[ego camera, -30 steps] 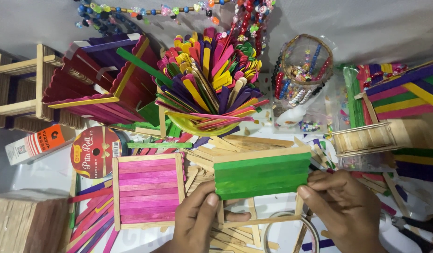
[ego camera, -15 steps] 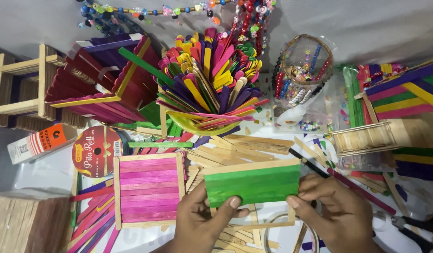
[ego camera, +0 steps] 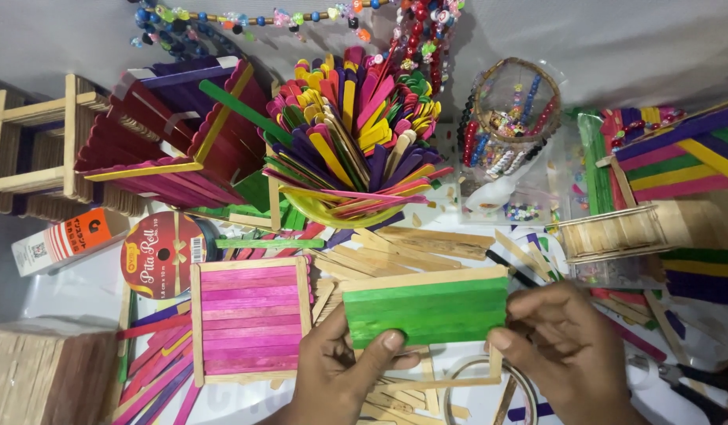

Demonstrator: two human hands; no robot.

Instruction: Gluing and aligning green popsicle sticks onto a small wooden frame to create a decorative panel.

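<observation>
1. Left hand [ego camera: 336, 378]: I see the thumb pressed on the lower left face of the green craft-stick panel [ego camera: 424, 307], the other fingers tucked under it. Grasping, not clenched.
2. Right hand [ego camera: 564, 350]: the thumb tip meets the panel's right edge and the fingers curl over its upper right corner. Also grasping; the panel is pinched from both ends.
3. The panel is held just above the clutter, roughly level, in front of me at centre. A plain wooden stick runs along its top edge, and plain frame sticks show below it.
4. Handling judgement: light, stiff along the sticks, weak across the glued joints. Twisting the two ends against each other could pop a stick loose. The painted face looks smooth, so best held at the short ends, as now.
5. Just left, apart from the panel, the pink craft-stick panel [ego camera: 250, 319] lies flat.
6. Beneath and behind: loose plain craft sticks [ego camera: 395, 248] in a heap; a ring of clear tape [ego camera: 458, 386] partly under the frame.
7. Farther out: a yellow cup of coloured sticks [ego camera: 348, 142] stands upright behind; a ribbon spool [ego camera: 161, 252] at left; scissors [ego camera: 698, 386] at lower right.
8. Open room: little. The free path is upward or toward me; sideways the panel's edges meet the pink panel or the scissors.
</observation>
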